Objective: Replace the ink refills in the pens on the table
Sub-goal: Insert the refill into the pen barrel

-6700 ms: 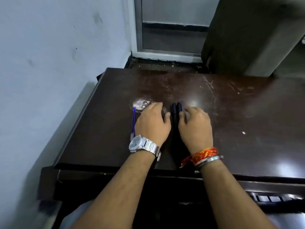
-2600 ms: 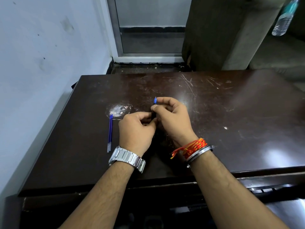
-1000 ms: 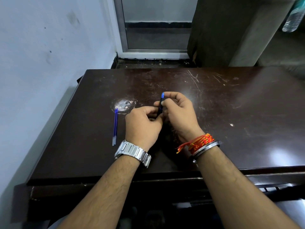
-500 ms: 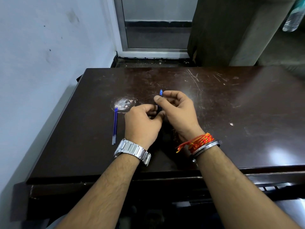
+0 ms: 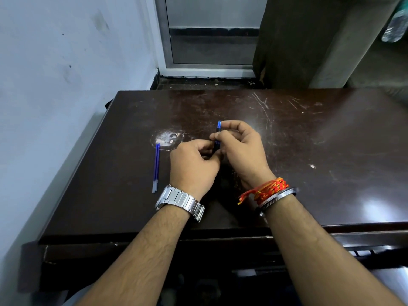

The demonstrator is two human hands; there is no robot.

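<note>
A dark pen with a blue tip [image 5: 218,134] stands nearly upright between my two hands above the middle of the dark brown table [image 5: 309,133]. My right hand [image 5: 241,151] pinches the pen's upper part with thumb and fingers. My left hand [image 5: 194,166] is curled round the pen's lower end, which is hidden by its fingers. Two thin blue ink refills [image 5: 156,167] lie side by side on the table to the left of my left hand.
A whitish worn patch [image 5: 166,139] marks the tabletop just beyond the refills. A pale wall [image 5: 55,85] runs along the table's left edge. A dark cabinet [image 5: 309,40] stands behind the table, and a plastic bottle [image 5: 395,25] shows at the top right.
Both hands picked a pen up from the table and hold it together. Over the last second the pen's blue tip shifts slightly between my fingers; the refills have not moved.
</note>
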